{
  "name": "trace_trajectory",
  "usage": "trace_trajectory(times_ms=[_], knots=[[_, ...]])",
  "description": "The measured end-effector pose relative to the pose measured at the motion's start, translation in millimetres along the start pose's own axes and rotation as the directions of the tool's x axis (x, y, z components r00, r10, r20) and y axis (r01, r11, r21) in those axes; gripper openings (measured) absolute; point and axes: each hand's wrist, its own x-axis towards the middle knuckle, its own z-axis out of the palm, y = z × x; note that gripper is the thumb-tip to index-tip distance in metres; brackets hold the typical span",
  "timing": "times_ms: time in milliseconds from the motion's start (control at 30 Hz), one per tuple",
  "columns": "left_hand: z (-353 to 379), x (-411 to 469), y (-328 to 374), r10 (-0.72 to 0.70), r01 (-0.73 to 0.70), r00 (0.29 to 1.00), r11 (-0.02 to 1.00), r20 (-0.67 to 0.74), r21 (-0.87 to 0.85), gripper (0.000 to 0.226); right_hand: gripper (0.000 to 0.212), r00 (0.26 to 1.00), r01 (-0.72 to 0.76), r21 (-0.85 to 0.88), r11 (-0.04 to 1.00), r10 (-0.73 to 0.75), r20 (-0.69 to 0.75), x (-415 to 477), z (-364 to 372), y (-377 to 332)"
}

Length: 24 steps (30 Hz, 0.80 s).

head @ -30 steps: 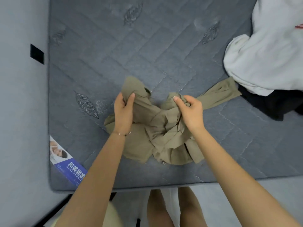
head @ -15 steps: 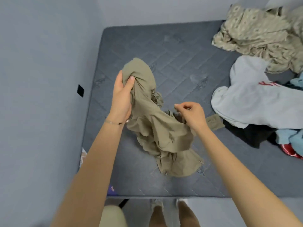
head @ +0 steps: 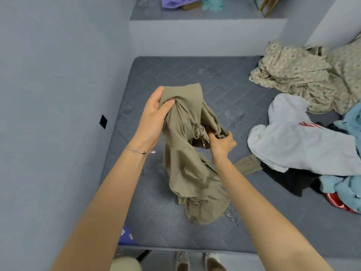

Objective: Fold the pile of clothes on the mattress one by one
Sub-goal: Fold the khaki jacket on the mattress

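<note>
An olive-khaki garment (head: 187,169) with drawstrings hangs crumpled above the grey mattress (head: 230,89). My left hand (head: 156,116) grips its upper end, thumb pressed into the cloth. My right hand (head: 221,141) pinches a gathered edge lower down, near the drawstrings. The garment's lower part rests on the mattress, and one strip of it (head: 247,164) lies flat to the right. The pile of clothes lies at the right: a white shirt with red print (head: 298,139), a black garment (head: 291,178), light blue cloth (head: 349,184) and a red item (head: 336,201).
A beige floral sheet (head: 304,77) is bunched at the far right of the mattress. A grey wall (head: 58,94) runs close along the left edge. A ledge (head: 205,34) rises behind the mattress. The mattress's near edge is just in front of my feet (head: 197,260).
Both hands have lifted the khaki garment off the mattress. My left hand rose higher with the upper end, and my right hand shifted to a lower edge. The view tilted up.
</note>
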Motion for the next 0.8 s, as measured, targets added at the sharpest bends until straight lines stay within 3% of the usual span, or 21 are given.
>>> trace_trajectory(times_ms=[133,300,467,567,633,700,733,800], knots=[[-10,0,-2,0.016,-0.016,1.000,1.000,-0.021,0.007,0.021,0.027,0.995,0.072,-0.263,0.962,-0.051,0.083,10,-6,3],[-28,2,-19,-0.063,0.068,0.987,0.997,-0.148,0.032,0.021,0.038,0.915,0.156,-0.003,0.988,-0.143,0.377,3,-17,-10],[-35,-5,-52,-0.218,0.260,0.942,0.955,-0.255,0.144,0.020,0.029,0.871,0.194,0.092,0.977,-0.215,0.441,-16,-12,-37],[-27,-13,-59,-0.309,0.332,0.937,0.933,-0.161,0.143,0.023,0.029,0.848,0.223,0.163,0.961,-0.273,0.455,-36,-7,-60],[-17,-19,-55,-0.365,0.364,0.931,0.929,0.006,0.071,0.025,0.027,0.815,0.242,0.230,0.943,-0.326,0.479,-49,-4,-74],[-5,-21,-51,-0.376,0.360,0.915,0.924,0.148,0.128,0.033,0.020,0.777,0.261,0.278,0.924,-0.372,0.507,-59,-2,-84],[1,-21,-50,-0.354,0.326,0.922,0.928,0.159,0.181,0.038,0.017,0.757,0.272,0.295,0.916,-0.393,0.523,-62,-3,-88],[12,-18,-48,-0.266,0.251,0.963,0.941,0.039,0.228,0.033,0.012,0.716,0.301,0.317,0.900,-0.432,0.548,-65,-4,-93]])
